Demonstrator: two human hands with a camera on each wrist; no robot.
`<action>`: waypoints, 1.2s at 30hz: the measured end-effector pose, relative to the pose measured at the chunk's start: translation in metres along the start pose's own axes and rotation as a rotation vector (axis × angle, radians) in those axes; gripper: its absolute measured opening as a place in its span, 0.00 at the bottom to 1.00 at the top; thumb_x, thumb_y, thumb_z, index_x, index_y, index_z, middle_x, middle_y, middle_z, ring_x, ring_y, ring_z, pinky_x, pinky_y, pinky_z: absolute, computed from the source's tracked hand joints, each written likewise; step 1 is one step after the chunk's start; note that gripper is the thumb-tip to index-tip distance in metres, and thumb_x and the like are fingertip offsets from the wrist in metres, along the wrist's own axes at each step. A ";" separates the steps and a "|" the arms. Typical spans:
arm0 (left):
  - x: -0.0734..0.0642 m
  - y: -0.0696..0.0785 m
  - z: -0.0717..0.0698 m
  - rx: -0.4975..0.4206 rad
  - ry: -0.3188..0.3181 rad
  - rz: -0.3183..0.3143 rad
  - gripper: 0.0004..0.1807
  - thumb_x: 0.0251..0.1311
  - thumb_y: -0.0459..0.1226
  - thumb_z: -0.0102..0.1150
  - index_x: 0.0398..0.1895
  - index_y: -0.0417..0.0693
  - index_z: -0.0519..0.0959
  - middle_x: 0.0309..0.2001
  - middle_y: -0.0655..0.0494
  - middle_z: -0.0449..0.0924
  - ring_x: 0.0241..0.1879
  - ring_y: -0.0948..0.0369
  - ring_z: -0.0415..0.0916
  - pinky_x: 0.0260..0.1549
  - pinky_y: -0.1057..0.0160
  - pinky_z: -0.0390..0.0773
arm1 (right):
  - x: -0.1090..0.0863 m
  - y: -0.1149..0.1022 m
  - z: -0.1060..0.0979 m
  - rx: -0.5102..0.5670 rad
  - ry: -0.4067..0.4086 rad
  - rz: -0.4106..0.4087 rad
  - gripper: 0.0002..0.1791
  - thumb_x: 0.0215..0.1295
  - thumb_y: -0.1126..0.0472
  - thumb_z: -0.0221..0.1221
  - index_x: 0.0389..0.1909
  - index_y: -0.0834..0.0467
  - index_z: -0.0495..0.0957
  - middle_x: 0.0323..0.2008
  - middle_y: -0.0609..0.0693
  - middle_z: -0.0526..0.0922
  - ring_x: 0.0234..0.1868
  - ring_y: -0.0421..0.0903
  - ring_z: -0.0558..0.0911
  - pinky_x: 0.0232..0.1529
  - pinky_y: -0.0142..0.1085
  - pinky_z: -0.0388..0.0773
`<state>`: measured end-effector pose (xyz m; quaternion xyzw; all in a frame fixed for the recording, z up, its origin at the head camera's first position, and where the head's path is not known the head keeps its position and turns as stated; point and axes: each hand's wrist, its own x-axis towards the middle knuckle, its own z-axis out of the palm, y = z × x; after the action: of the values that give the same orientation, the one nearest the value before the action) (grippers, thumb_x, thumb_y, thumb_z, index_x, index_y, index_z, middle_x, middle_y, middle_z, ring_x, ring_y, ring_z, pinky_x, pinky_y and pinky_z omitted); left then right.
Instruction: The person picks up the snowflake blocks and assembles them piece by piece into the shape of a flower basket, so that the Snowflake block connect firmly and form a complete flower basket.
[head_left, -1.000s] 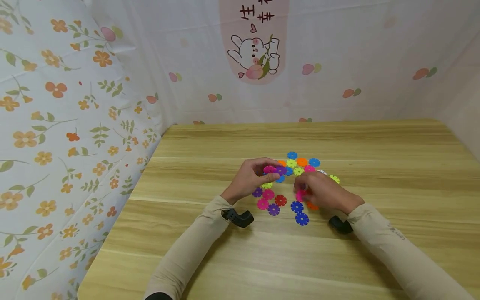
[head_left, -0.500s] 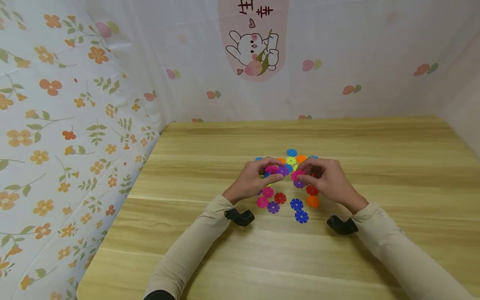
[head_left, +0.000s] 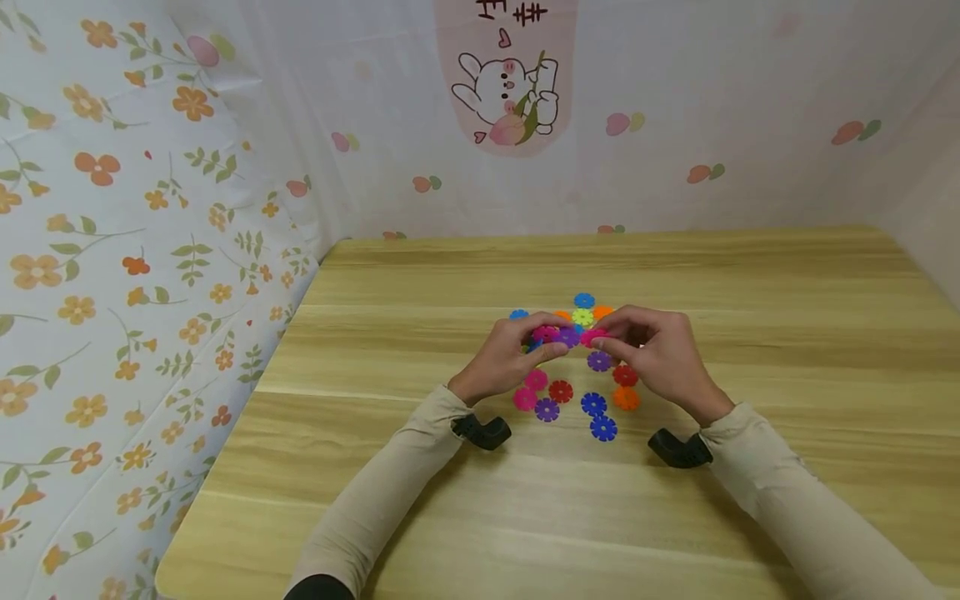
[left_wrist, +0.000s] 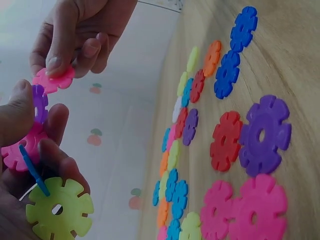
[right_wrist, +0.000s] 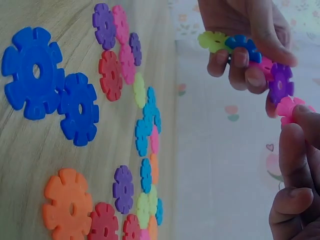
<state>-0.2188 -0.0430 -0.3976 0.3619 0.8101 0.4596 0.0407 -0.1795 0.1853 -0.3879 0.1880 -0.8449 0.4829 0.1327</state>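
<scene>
My left hand (head_left: 513,358) grips a short chain of notched plastic discs above the table. In the left wrist view this chain runs from a yellow-green disc (left_wrist: 40,210) through a blue disc (left_wrist: 34,171) seen edge-on and a pink disc (left_wrist: 31,150) to a purple disc (left_wrist: 41,105). My right hand (head_left: 663,354) pinches another pink disc (right_wrist: 287,106) between thumb and fingers. Its edge is right at the purple disc's rim. Fingers partly cover the chain's middle.
Several loose discs lie flat on the wooden table (head_left: 465,508) beneath and around the hands. Nearest the person are two dark blue discs (head_left: 603,428) and a purple disc (head_left: 547,409). White patterned cloth (head_left: 660,108) hangs behind the table.
My right hand has lifted a pink disc from the loose ones and brought it up and inward to the purple disc on the chain. The left hand has stayed nearly in place.
</scene>
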 end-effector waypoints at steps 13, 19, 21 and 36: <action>0.002 0.002 0.007 -0.033 0.018 0.016 0.17 0.68 0.37 0.59 0.56 0.39 0.80 0.45 0.46 0.87 0.31 0.49 0.78 0.28 0.74 0.70 | -0.001 -0.003 0.006 0.009 0.016 -0.027 0.02 0.60 0.70 0.68 0.33 0.63 0.85 0.20 0.58 0.84 0.16 0.37 0.79 0.16 0.29 0.73; 0.002 0.002 0.008 -0.027 0.034 -0.008 0.17 0.68 0.38 0.60 0.56 0.40 0.81 0.40 0.47 0.89 0.27 0.52 0.76 0.26 0.73 0.66 | 0.000 -0.005 0.009 0.022 0.019 -0.015 0.02 0.59 0.70 0.68 0.33 0.63 0.84 0.19 0.59 0.83 0.16 0.37 0.78 0.16 0.28 0.72; 0.002 0.001 0.008 -0.050 0.018 -0.023 0.17 0.68 0.37 0.59 0.57 0.40 0.80 0.41 0.46 0.89 0.31 0.50 0.80 0.29 0.72 0.72 | 0.001 -0.005 0.009 0.028 0.009 -0.006 0.02 0.59 0.70 0.68 0.33 0.63 0.85 0.20 0.57 0.83 0.16 0.38 0.79 0.17 0.29 0.74; 0.002 -0.001 0.004 -0.216 -0.058 -0.131 0.18 0.73 0.40 0.55 0.62 0.43 0.76 0.43 0.40 0.87 0.45 0.44 0.85 0.42 0.53 0.85 | 0.004 -0.004 0.008 0.073 -0.036 0.054 0.03 0.63 0.66 0.67 0.35 0.62 0.84 0.25 0.61 0.85 0.20 0.40 0.81 0.22 0.30 0.77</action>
<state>-0.2194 -0.0393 -0.4003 0.3149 0.7762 0.5298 0.1328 -0.1814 0.1757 -0.3876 0.1784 -0.8337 0.5134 0.0975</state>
